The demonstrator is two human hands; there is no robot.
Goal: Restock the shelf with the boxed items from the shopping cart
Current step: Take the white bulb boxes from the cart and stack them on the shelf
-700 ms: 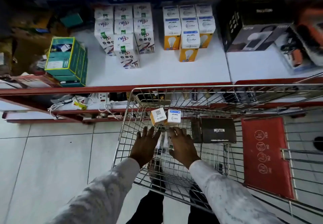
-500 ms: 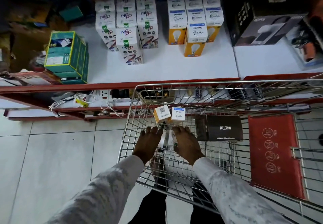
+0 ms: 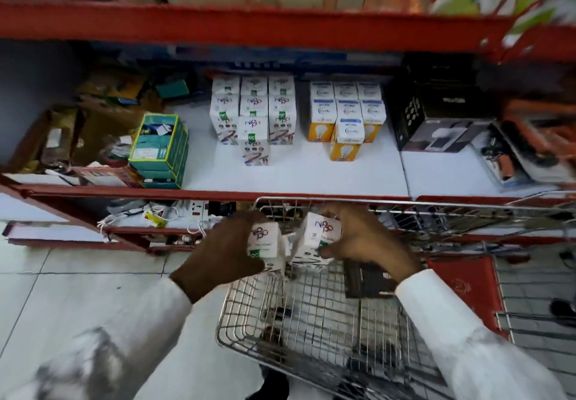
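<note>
My left hand (image 3: 218, 256) grips a white Nippo bulb box (image 3: 263, 240) above the front left corner of the wire shopping cart (image 3: 311, 315). Just right of it, my right hand (image 3: 364, 243) holds a second white Nippo box (image 3: 321, 234). Both boxes are lifted to about the cart's rim. On the white shelf (image 3: 311, 172) stand rows of matching Nippo boxes (image 3: 253, 116) and, to their right, white-and-yellow bulb boxes (image 3: 347, 116). A black Neuton box (image 3: 367, 281) lies in the cart, partly hidden by my right wrist.
A stack of green boxes (image 3: 160, 147) sits at the shelf's left, with cluttered cartons behind. Large black boxes (image 3: 436, 125) and orange packaged tools (image 3: 536, 144) fill the right. A red shelf beam (image 3: 249, 25) runs overhead. The cart's red child seat flap (image 3: 467, 287) is to the right.
Both hands were down in the cart basket around boxes; now each has lifted a Nippo box up to the cart's rim. The camera has tilted up, showing the upper shelf beam.
</note>
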